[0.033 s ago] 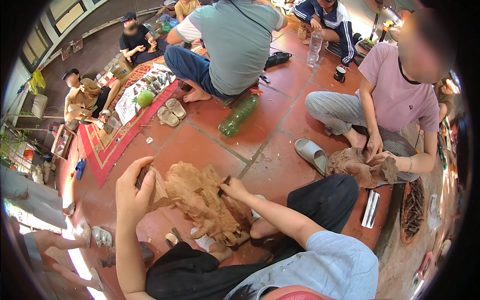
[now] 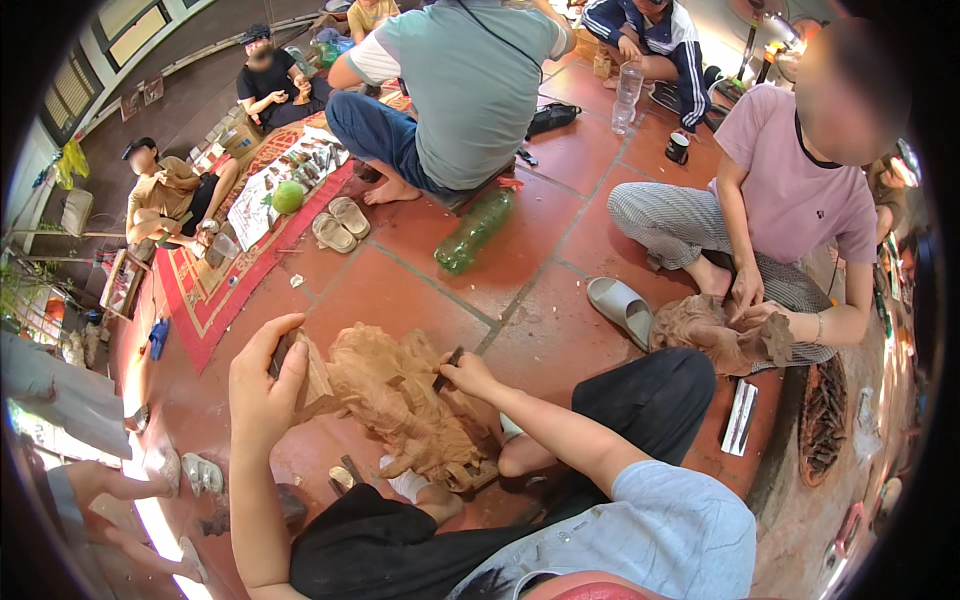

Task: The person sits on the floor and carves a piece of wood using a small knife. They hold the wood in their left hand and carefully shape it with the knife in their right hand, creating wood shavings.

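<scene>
A brown wood carving with rough, folded surfaces is propped between my legs. My left hand is raised at its left side, with thumb and fingers curled round a wooden block. I cannot tell whether this block is separate from the carving or touches it. On the carving's right side, my right hand grips a short, dark, slim tool close to the wood. The tool's working end is hard to make out. Near my left knee lies a small tool with a light wooden part.
At right a seated person holds another brown carving, beside a grey slipper. A whetstone-like bar and a tray of dark tools lie near. Ahead are a green bottle, beige sandals and a red mat with people.
</scene>
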Demonstrator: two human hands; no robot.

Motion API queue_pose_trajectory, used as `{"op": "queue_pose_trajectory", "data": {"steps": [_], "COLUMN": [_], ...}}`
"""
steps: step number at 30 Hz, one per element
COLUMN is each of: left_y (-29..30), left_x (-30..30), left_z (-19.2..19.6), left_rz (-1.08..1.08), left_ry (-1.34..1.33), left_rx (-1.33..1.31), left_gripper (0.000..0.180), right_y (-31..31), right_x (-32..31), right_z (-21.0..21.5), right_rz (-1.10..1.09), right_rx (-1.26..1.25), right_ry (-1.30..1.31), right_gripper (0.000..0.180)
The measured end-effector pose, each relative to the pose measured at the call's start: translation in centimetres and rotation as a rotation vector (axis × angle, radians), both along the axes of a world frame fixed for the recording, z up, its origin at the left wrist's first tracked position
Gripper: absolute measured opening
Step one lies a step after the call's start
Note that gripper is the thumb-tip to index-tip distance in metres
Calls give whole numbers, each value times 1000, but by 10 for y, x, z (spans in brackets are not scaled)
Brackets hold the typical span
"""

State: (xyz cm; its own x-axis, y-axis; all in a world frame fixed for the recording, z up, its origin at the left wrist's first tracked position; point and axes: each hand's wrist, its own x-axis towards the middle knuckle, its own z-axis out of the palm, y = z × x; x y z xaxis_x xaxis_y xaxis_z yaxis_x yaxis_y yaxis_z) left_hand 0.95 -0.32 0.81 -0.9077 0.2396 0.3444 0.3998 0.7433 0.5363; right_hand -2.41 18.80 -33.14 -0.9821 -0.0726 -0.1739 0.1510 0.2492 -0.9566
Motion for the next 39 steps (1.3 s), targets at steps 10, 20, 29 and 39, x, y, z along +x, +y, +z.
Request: {"op": "queue_pose_trajectory", "data": {"steps": [10,20,29,39], "left_y": [3,8,5,-3], "left_x": [-3,-7,0,2], "left_z": [-2,0,5,4], "left_rz": [-1,-15,-28,-40], "left_ry": [-11,-26,38,61], "left_rx": [24,32,17,11], "left_gripper": [29,29,29,29], "right_y": [-5,-3,20,11], "right_x": [13,1,-4,6], "right_z": [-3,-43,0,11], "right_rz": [-35,-125,-55,46], "right_rx": [123,195,34,66], "right_ry": [97,17,29,-13], "right_gripper": [24,23,25,25]}}
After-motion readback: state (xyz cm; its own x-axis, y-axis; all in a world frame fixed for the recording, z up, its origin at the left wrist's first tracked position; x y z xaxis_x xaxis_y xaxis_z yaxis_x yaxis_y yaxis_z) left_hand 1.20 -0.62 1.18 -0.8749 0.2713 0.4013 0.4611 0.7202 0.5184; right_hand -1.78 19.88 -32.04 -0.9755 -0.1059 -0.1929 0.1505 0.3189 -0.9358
